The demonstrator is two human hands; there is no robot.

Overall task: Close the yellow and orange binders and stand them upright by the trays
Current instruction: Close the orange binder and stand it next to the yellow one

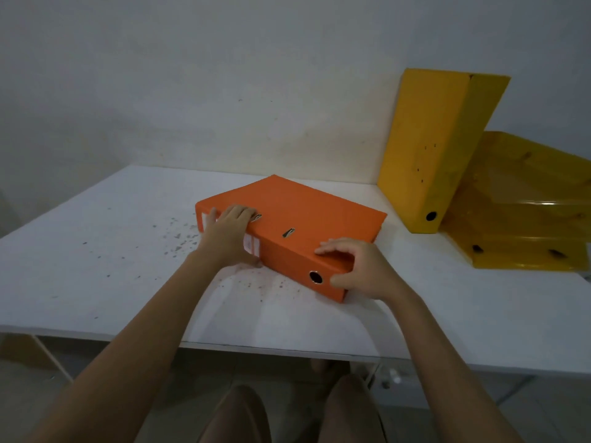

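Note:
The orange binder (pixel 307 215) lies flat and closed on the white table (pixel 96 266), its spine with the round finger hole facing me. My left hand (pixel 228 238) grips the spine's left part, fingers over the top cover, thumb down by the table. My right hand (pixel 364 270) clasps the spine's right end, fingers on the cover, thumb on the spine beside the hole. The yellow binder (pixel 428 148) stands closed and upright at the back right, leaning against the yellow trays (pixel 524 215).
A white wall (pixel 224 75) runs along the table's far edge. The stacked yellow trays fill the right rear corner. Dark specks mark the tabletop left of the orange binder. My knees show below the table's near edge.

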